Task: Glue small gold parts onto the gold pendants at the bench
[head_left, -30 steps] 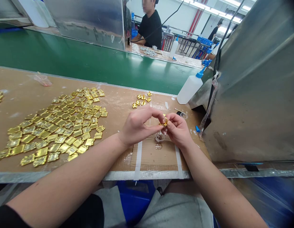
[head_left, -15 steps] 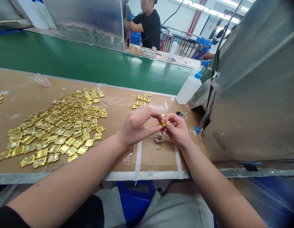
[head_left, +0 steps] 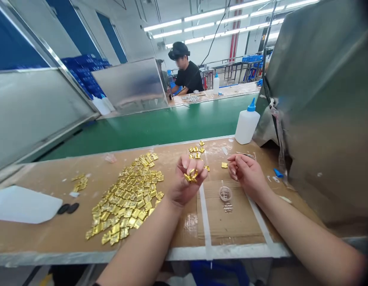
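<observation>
My left hand (head_left: 184, 188) is raised over the table, palm turned up, its fingers curled round a small shiny gold ring-like piece (head_left: 191, 175). My right hand (head_left: 247, 172) hovers to the right with thumb and fingers pressed together; whatever may be between them is hidden. Just left of its fingertips lies a flat gold plate (head_left: 224, 165). Below, between the hands, a small clear cup (head_left: 225, 194) with a thin stick rests on a cardboard sheet (head_left: 234, 226). Several gold pieces (head_left: 196, 149) stand in a group behind my left hand.
Many flat gold plates (head_left: 127, 198) cover the table left of my arm. A white bottle with blue tip (head_left: 247, 123) stands at the back right beside a metal panel (head_left: 320, 139). Another bottle (head_left: 26, 204) lies far left. Beyond the green belt (head_left: 136, 129) sits a co-worker (head_left: 188, 77).
My hands have parted: the left keeps the gold piece and turns palm up, the right has drawn away to the right. The head view has tilted up and shifted left.
</observation>
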The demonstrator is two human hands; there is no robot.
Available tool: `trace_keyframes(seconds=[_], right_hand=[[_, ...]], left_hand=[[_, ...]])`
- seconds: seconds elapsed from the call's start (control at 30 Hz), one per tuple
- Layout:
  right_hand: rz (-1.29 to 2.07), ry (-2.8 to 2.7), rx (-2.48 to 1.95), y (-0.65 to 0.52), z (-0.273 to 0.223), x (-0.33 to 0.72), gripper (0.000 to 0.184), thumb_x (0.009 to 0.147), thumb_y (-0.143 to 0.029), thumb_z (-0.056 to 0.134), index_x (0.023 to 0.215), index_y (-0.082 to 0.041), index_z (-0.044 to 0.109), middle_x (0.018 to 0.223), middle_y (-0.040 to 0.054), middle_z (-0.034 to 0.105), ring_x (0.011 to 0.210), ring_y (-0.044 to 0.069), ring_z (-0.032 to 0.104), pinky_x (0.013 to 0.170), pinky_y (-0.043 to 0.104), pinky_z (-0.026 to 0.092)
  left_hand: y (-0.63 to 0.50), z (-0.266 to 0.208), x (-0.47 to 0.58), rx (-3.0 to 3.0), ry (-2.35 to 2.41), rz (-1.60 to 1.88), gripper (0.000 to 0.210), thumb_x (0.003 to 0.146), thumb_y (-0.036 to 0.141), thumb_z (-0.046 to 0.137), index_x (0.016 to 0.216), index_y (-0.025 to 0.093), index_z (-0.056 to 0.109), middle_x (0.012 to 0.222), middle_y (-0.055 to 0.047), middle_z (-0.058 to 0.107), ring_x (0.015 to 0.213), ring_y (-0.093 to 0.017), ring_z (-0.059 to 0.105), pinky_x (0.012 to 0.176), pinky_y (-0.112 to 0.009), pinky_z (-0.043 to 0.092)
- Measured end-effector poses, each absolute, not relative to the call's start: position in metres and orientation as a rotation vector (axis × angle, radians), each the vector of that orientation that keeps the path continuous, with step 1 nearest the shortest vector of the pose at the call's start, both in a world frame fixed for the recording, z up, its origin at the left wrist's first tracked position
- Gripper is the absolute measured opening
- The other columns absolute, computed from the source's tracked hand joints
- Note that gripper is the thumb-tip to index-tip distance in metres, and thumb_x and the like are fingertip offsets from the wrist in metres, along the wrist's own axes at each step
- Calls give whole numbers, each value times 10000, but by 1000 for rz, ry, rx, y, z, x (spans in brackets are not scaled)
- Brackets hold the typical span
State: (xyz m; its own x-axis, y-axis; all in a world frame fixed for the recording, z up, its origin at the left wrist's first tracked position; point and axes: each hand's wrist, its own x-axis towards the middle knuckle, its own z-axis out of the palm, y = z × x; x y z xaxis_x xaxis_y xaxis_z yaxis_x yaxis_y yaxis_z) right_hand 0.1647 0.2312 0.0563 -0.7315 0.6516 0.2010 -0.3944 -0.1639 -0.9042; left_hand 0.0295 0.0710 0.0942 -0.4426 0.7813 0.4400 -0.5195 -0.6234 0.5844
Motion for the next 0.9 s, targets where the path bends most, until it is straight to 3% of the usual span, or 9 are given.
trace_keyframes(seconds=[0.2,0.33,0.43,0.53,0.63,0.73,0.83,0.9], right_hand=[[1931,-1462,-334,232,55,164,381,876,-565,770,914,-189,724,578,-37,528,484,91,441,462,240,281],[1906,-1508,-344,232,57,165,417,863,-589,768,901,-177,721,582,-36,534,484,87,439,455,231,275],[1886,-1546,-347,232,56,165,433,847,-598,774,876,-170,718,584,-32,536,484,87,434,445,228,268],[1863,-1565,-347,233,56,164,451,829,-614,776,850,-167,721,575,-30,530,477,90,434,437,229,269],[1838,-1576,-359,235,55,163,465,823,-631,767,840,-168,723,569,-27,533,471,97,443,435,233,272],[1824,-1594,-374,237,54,163,467,815,-632,768,834,-168,718,571,-25,538,474,99,440,442,236,278],[1799,-1624,-388,239,54,164,464,809,-628,771,827,-169,707,578,-28,533,487,102,436,462,241,294],[1763,-1663,-392,238,54,164,461,813,-626,765,820,-170,699,585,-29,527,505,108,441,480,247,306]], left_hand=[[66,94,27,823,336,2091,628,577,325,1038,773,233,448,582,96,238,586,-120,144,578,-236,307],[64,93,27,825,389,2129,655,583,400,1032,774,227,430,560,101,252,580,-120,101,568,-244,278],[64,89,25,895,520,2166,681,569,512,1016,772,235,427,545,97,261,558,-117,129,556,-258,275],[63,88,16,1036,786,2114,693,509,562,1019,746,238,454,553,80,379,540,-110,290,562,-276,327],[59,92,0,1314,1331,1719,465,650,477,970,791,229,603,752,-4,660,685,-157,560,669,-317,447],[54,95,-11,1623,2011,1164,93,906,304,744,924,220,708,944,-53,756,817,-190,654,746,-329,475],[52,90,-13,1785,2462,717,130,969,215,586,944,231,712,961,-60,764,874,-225,685,765,-334,482],[50,84,-9,1799,2539,599,178,982,213,548,932,235,717,969,-81,765,903,-249,696,782,-341,492]])
